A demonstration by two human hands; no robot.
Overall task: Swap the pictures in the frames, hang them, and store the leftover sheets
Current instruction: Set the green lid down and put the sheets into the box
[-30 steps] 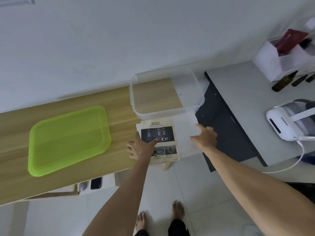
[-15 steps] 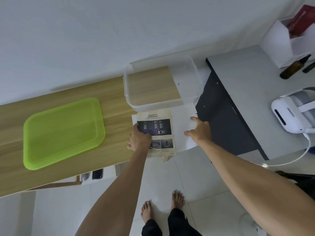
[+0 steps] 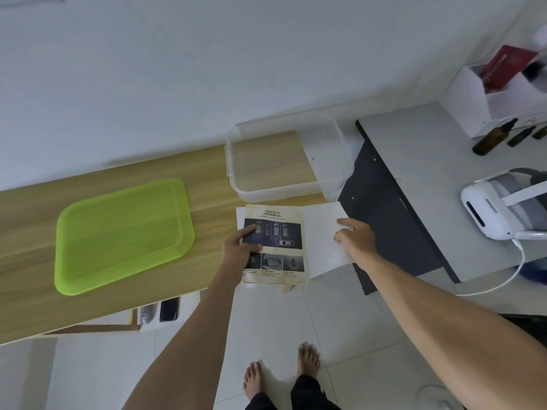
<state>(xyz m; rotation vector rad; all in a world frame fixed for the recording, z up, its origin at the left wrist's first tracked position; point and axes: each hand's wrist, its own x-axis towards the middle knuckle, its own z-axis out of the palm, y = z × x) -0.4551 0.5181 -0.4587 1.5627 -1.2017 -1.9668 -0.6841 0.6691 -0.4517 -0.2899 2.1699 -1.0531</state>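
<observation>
left hand: pinching safety sheet | right hand: flat, fingers spread on white sheet

A green tray lies on the wooden table; on the grey desk to the right sit a white headset with its cable, three brown bottles and a white organiser holding a red booklet.
</observation>
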